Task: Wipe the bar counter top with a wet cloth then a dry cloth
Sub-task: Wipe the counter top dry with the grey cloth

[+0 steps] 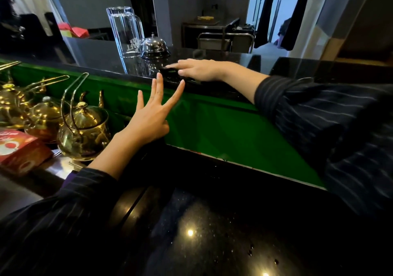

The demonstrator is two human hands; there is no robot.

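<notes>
The black, glossy bar counter top (238,60) runs across the middle of the view on a raised ledge. My right hand (200,70) lies palm down on it, pressing a small dark cloth (169,74) near the ledge's front edge; only part of the cloth shows past my fingers. My left hand (151,118) hovers in front of the green panel below the ledge, with its fingers spread and nothing in it. I can make out no second cloth.
Stacked clear glass mugs (125,31) and a chrome call bell (154,46) stand on the counter top just left of the cloth. Gold teapots (85,131) and a red box (19,148) sit lower left. A speckled black lower counter (212,222) is nearest me.
</notes>
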